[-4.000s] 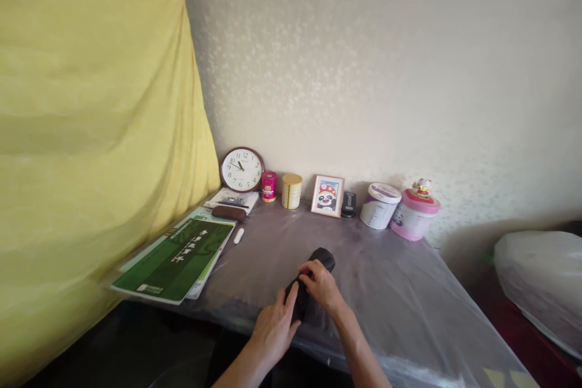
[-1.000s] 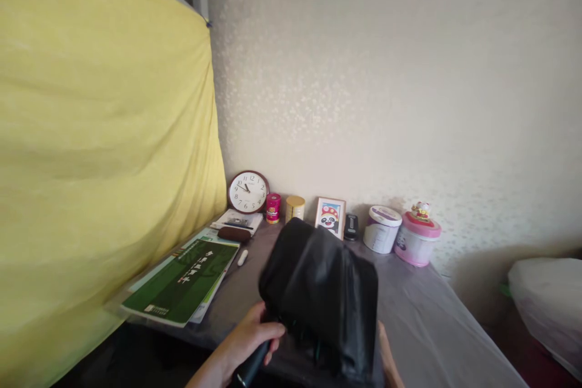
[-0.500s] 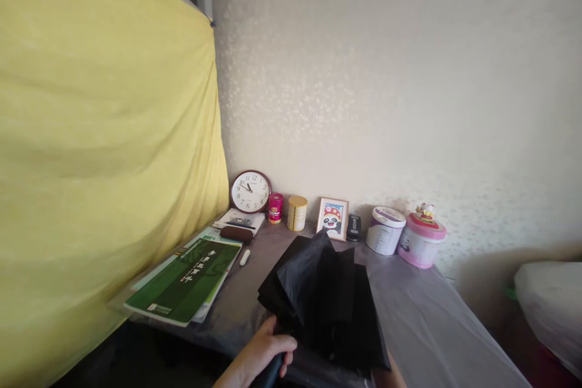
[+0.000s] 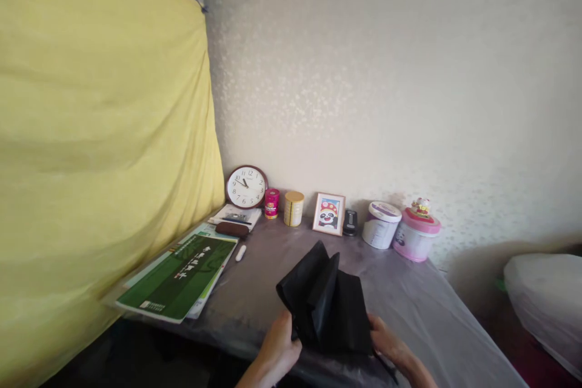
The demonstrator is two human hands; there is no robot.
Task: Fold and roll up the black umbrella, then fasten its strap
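Observation:
A black folding umbrella (image 4: 325,309) with loose, pleated cloth is held over the front edge of the table. My left hand (image 4: 280,344) is closed around its lower left part, and its handle is hidden from view. At the right side, my right hand (image 4: 390,339) grips the edge of the cloth with bent fingers, partly hidden behind the folds. A thin dark strap hangs just below my right hand.
Along the wall stand a clock (image 4: 247,187), a pink can (image 4: 271,203), a gold-lidded can (image 4: 293,208), a panda picture frame (image 4: 328,214) and two tubs. Green booklets (image 4: 177,279), a brown case (image 4: 231,229) and a white oblong item (image 4: 240,253) lie left. A yellow curtain (image 4: 104,133) hangs beside them.
The umbrella's spread cloth has been drawn narrower. My right hand has come into view from behind it, at its right edge. My left hand has shifted slightly right; the view has shifted a little.

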